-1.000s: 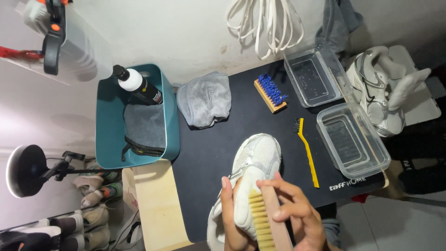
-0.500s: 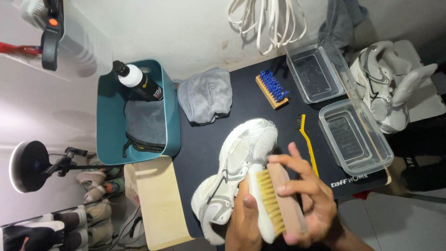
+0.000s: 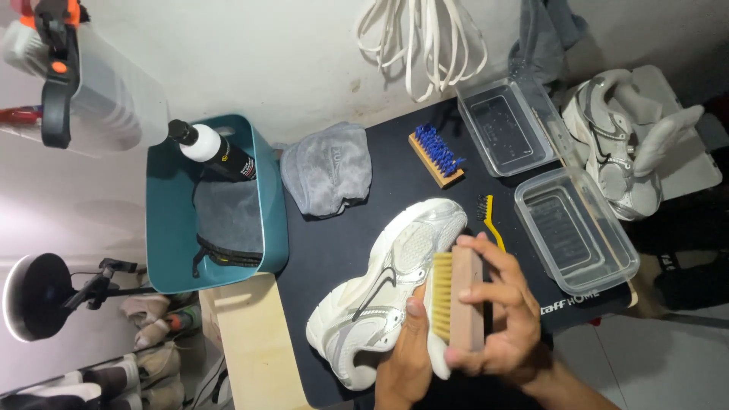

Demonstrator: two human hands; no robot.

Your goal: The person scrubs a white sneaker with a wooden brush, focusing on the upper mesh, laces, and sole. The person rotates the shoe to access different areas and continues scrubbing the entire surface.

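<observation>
On black mat [image 3: 342,250]: left hand [image 3: 402,357] gripped white shoe [image 3: 380,296], fingers wrapped under. Right hand [image 3: 505,319] held wooden brush [image 3: 454,300], fingers curled tight, bristles against shoe.

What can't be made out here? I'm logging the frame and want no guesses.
- Head view: left hand mostly hidden behind the white sneaker.
- Wooden brush: bristle contact masked by right hand.
- Teal bin contents: dark, partly hidden.
</observation>
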